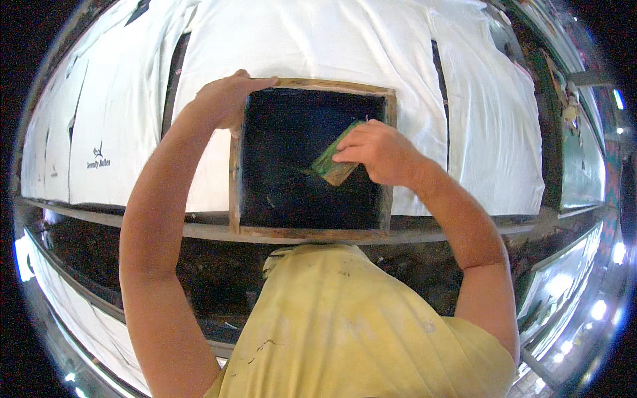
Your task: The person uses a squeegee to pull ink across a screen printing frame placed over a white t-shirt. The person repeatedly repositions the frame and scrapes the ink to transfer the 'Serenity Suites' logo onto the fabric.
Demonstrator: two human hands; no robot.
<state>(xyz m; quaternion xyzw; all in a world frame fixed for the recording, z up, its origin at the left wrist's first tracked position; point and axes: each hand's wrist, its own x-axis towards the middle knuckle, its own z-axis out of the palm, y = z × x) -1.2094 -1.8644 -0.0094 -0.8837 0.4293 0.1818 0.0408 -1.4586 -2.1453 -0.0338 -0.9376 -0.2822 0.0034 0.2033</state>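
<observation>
Left of the frame [308, 233], a printed cloth [109, 126] is lying. At the frame's upper left corner, the left hand [227, 99] is gripping the rim. The frame is resting on white fabric [318, 43]. Over its dark mesh [285, 152], a green squeegee [330, 166] is slanting, the right hand [381, 152] clasping it. Right of the frame, a wrinkled sheet [491, 126] is spreading.
</observation>
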